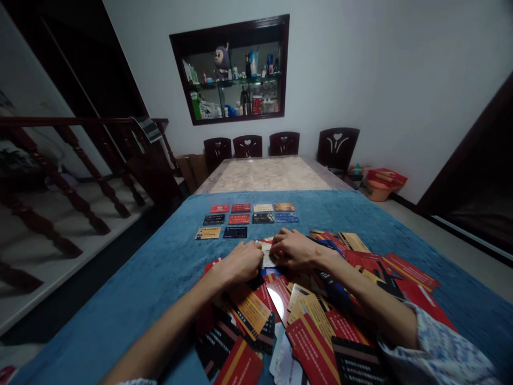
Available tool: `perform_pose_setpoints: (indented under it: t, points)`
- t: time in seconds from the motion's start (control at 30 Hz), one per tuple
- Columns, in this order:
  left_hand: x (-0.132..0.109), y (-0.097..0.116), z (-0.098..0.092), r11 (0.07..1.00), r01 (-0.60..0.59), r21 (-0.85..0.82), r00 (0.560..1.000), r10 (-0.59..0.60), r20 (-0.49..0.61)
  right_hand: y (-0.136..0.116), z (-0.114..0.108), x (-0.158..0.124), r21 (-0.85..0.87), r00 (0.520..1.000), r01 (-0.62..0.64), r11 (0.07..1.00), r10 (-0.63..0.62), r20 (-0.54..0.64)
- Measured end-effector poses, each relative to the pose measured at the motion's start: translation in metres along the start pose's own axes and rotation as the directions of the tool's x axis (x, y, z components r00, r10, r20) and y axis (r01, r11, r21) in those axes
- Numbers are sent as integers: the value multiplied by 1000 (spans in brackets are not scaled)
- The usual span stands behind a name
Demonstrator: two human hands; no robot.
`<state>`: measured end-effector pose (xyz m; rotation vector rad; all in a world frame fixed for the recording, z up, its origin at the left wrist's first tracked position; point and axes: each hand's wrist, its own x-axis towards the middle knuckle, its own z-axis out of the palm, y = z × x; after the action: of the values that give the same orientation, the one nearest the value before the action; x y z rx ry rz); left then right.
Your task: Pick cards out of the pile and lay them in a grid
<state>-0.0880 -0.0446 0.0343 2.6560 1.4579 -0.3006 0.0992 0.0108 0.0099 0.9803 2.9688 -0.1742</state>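
A cream card is between my two hands at the far edge of a loose heap of printed cards. My left hand has its fingers curled at the card's left edge. Bent over the card's right side are the fingers of my right hand; they partly cover it. The heap mixes red, black, yellow and white cards, overlapping at many angles. Beyond my hands, several cards lie face up in neat rows, among them a dark blue card and a yellow card in the nearest row.
A blue cloth covers the near part of the table; the far part shows a pale patterned top. Dark chairs stand behind it. To the left runs a wooden railing, and an orange bucket sits on the floor at right.
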Motion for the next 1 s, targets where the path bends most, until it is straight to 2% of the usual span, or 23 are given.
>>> perform_pose_setpoints:
  t: [0.27,0.63,1.0]
  points:
    - [5,5,10,1000,-16,-23,1000,16,-3,-3,5,2,-31,999,-41,999,42,30]
    - [10,-11,21,990,-78,-120,997,74,-36,1,7,1,-2,996,-85,996,85,26]
    - [12,-16,21,981,-118,-156,992,110,-63,8,12,0,-9,999,-37,999,36,-17]
